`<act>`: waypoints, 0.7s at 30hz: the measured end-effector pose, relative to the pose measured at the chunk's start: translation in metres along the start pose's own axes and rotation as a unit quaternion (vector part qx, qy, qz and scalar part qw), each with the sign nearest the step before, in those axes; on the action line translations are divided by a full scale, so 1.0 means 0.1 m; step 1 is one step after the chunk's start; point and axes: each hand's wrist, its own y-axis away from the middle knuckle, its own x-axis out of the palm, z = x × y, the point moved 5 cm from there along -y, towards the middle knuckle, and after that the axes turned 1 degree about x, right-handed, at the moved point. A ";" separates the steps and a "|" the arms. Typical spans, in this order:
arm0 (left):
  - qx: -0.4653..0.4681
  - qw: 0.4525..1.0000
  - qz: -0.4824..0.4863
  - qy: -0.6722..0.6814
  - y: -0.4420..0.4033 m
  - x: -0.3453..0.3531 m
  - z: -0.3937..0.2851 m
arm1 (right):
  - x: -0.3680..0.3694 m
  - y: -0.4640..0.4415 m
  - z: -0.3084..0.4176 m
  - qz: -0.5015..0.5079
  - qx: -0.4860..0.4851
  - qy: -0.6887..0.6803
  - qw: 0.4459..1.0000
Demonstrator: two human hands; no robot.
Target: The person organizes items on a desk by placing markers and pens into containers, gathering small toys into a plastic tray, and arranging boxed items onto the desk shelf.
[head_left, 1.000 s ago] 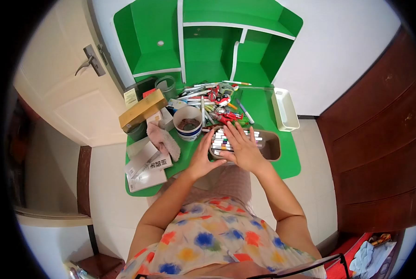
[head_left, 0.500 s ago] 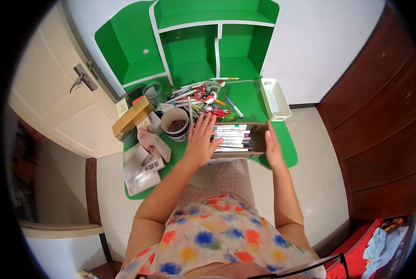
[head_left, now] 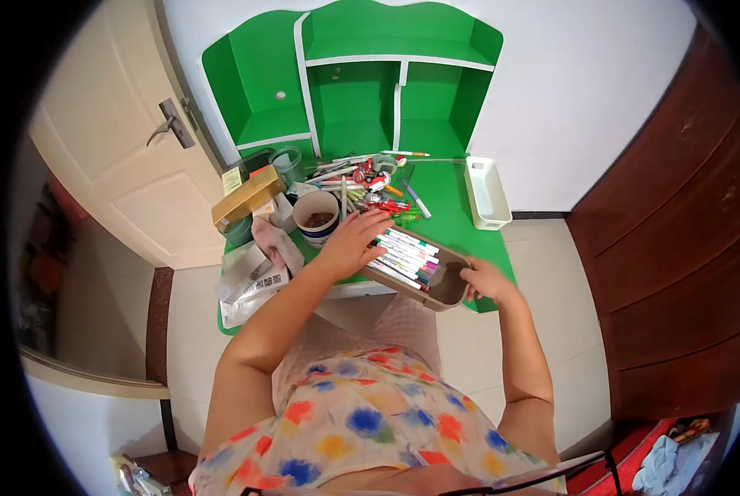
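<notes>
A brown-grey storage box (head_left: 447,296) sits at an angle over the desk's front edge, its right end nearer to me. White marker pens (head_left: 403,258) with coloured ends lie side by side in it, filling its left part. My left hand (head_left: 352,246) spans the box's left end, fingers along the far side and thumb over the pens. My right hand (head_left: 489,281) is closed on the rim at the right end, fingers curled over it. Behind the box lies a pile of pens and small red and green items (head_left: 378,186).
On the green desk (head_left: 456,223) stand a white basket (head_left: 489,194) at right and a round tub (head_left: 316,217) at left. A yellow box (head_left: 248,198), a pink cloth (head_left: 275,245) and a white package (head_left: 254,302) crowd the left side. Green shelves (head_left: 353,107) rise behind.
The storage box has turned, its right end swinging toward me. My right hand has gone from lying flat against that end to gripping its rim. My left hand stays at the left end.
</notes>
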 end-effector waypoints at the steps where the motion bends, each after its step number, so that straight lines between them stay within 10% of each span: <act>1: -0.003 1.000 -0.005 -0.001 0.00 0.00 0.02 | 0.03 0.04 -0.03 0.035 0.026 -0.040 0.998; 21: -0.005 0.982 -0.154 0.109 0.08 -0.27 -0.12 | -0.50 0.84 0.39 -0.038 0.019 -0.238 0.970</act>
